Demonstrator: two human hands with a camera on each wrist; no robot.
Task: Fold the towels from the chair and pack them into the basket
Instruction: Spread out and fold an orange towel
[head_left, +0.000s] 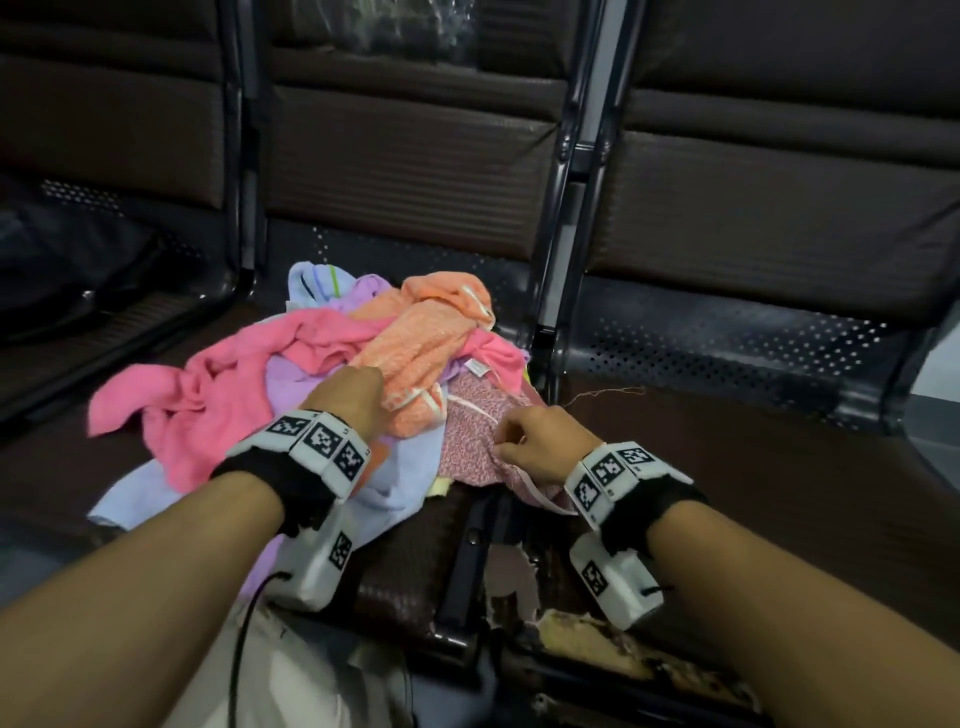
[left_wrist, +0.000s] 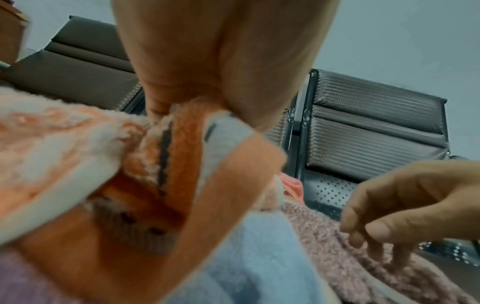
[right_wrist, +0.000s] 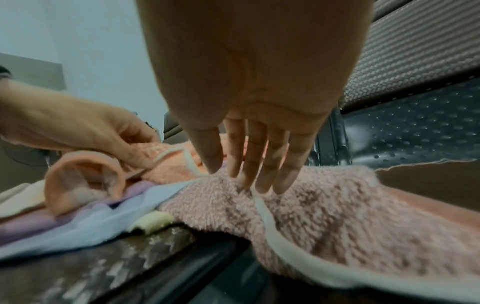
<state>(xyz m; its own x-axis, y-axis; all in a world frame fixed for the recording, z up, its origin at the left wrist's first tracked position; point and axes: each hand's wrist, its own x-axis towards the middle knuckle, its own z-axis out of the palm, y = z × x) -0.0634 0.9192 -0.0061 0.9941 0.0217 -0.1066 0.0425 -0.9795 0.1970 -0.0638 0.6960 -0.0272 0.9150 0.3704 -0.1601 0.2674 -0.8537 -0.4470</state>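
A: Head view, item one: a heap of towels is seen on the chair seat (head_left: 415, 545), with the pink towel (head_left: 208, 384) at the left, the orange towel (head_left: 415, 338) on top, a lilac and a pale blue towel (head_left: 400, 483) beneath, and the speckled pink towel (head_left: 467, 441) at the right edge.

B: Hands, same view?

A: The left hand (head_left: 348, 395) is laid at the near end of the orange towel, fingers hidden. The right hand (head_left: 530, 441) is set on the speckled pink towel, fingers curled at its white hem.

B: Left wrist view?

A: An edge of the orange towel (left_wrist: 182, 148) is pinched between thumb and fingers (left_wrist: 244, 102) of the left hand. The right hand (left_wrist: 405, 205) is seen with fingertips on the speckled towel (left_wrist: 350, 257).

B: Right wrist view?

A: The right hand's fingers (right_wrist: 257, 156) are held nearly straight and close together, tips touching the speckled pink towel (right_wrist: 324, 216) near its white hem; whether the hem is pinched cannot be told. The left hand (right_wrist: 85, 127) is gripping orange cloth (right_wrist: 166, 162).
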